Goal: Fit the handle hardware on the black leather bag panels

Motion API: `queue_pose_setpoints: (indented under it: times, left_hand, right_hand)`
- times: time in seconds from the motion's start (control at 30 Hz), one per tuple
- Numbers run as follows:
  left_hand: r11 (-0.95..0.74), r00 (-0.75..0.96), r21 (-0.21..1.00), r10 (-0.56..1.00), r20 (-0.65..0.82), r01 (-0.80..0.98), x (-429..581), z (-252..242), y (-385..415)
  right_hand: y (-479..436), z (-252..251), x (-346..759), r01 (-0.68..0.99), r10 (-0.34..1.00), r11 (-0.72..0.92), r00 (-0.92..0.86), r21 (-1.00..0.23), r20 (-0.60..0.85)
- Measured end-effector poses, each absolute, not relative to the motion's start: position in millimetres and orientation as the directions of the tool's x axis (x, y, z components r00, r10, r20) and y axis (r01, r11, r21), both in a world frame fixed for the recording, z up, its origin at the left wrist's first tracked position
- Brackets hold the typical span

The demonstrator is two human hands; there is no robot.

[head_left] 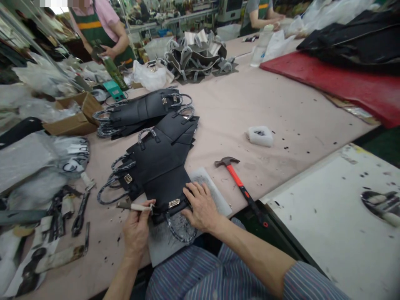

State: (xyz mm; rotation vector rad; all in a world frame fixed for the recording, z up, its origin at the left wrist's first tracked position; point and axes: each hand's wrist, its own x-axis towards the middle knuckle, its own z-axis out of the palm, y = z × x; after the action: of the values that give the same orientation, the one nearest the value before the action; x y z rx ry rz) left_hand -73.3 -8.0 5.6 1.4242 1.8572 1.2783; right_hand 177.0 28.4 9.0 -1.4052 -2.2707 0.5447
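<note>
My left hand point(137, 227) is closed around a slim hand tool point(129, 206) with a pale wrapped grip, its end at the edge of a black leather bag panel point(168, 183). My right hand point(201, 206) lies on the panel with fingers stretched out, beside a silver metal clasp point(174, 203). A wrapped handle point(179, 233) loops from the panel toward my lap. Beneath is a pale, scuffed board point(165, 252). Right of the board rests a claw hammer point(239, 183) with a red and black handle.
More black bag panels point(140, 109) lie stacked behind. Assorted tools point(61, 212) crowd the left, near an open cardboard box point(73, 116). A white block point(260, 136) sits on the right of the table. Grey bag pieces point(196, 56) are heaped at the back; co-workers stand beyond.
</note>
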Motion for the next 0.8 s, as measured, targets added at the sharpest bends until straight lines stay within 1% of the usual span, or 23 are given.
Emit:
queue_pose_setpoints:
  times: [0.03,0.07,0.1,0.2,0.23,0.3,0.37,0.43,0.57,0.67,0.8]
  left_hand:
    - [0.072,-0.415,0.904,0.901,0.122,0.422,-72.8,8.1,-8.7]
    - [0.089,-0.438,0.913,0.893,0.104,0.398,-73.0,11.7,-10.5]
    - [0.089,-0.428,0.902,0.897,0.113,0.423,-73.5,16.5,-13.1]
    - [0.053,-0.317,0.804,0.933,0.172,0.592,-69.7,35.0,-20.4]
    - [0.035,-0.304,0.798,0.934,0.189,0.602,-64.6,40.6,-20.9]
    - [0.008,-0.317,0.835,0.927,0.200,0.550,-48.4,47.1,-17.4]
    - [-0.020,-0.323,0.880,0.926,0.195,0.475,-27.6,46.1,-8.7]
    - [-0.037,-0.306,0.914,0.936,0.174,0.405,-7.9,39.2,2.7]
    - [-0.029,-0.262,0.952,0.958,0.114,0.306,15.7,23.2,22.4]
    - [-0.024,-0.240,0.961,0.966,0.094,0.276,20.7,16.4,29.8]
    - [-0.013,-0.238,0.951,0.967,0.090,0.308,19.4,10.7,30.7]
  right_hand:
    - [28.3,8.9,176.9,0.737,0.903,0.415,-0.405,-0.533,0.142]
    - [28.3,9.2,177.0,0.733,0.903,0.415,-0.406,-0.539,0.144]
    - [28.6,9.8,177.4,0.728,0.902,0.415,-0.407,-0.545,0.142]
    - [31.3,12.8,182.5,0.703,0.896,0.415,-0.425,-0.578,0.126]
    - [32.8,13.8,186.2,0.684,0.891,0.418,-0.438,-0.598,0.122]
    - [36.4,14.7,196.6,0.650,0.890,0.413,-0.437,-0.638,0.131]
    - [40.0,13.6,209.1,0.646,0.907,0.393,-0.390,-0.654,0.159]
    - [42.9,10.9,220.1,0.669,0.922,0.376,-0.340,-0.641,0.186]
    - [44.9,6.4,228.0,0.695,0.915,0.394,-0.354,-0.601,0.191]
    - [44.8,7.3,226.0,0.702,0.918,0.388,-0.347,-0.597,0.189]
    - [45.4,9.1,225.5,0.689,0.914,0.397,-0.355,-0.607,0.194]
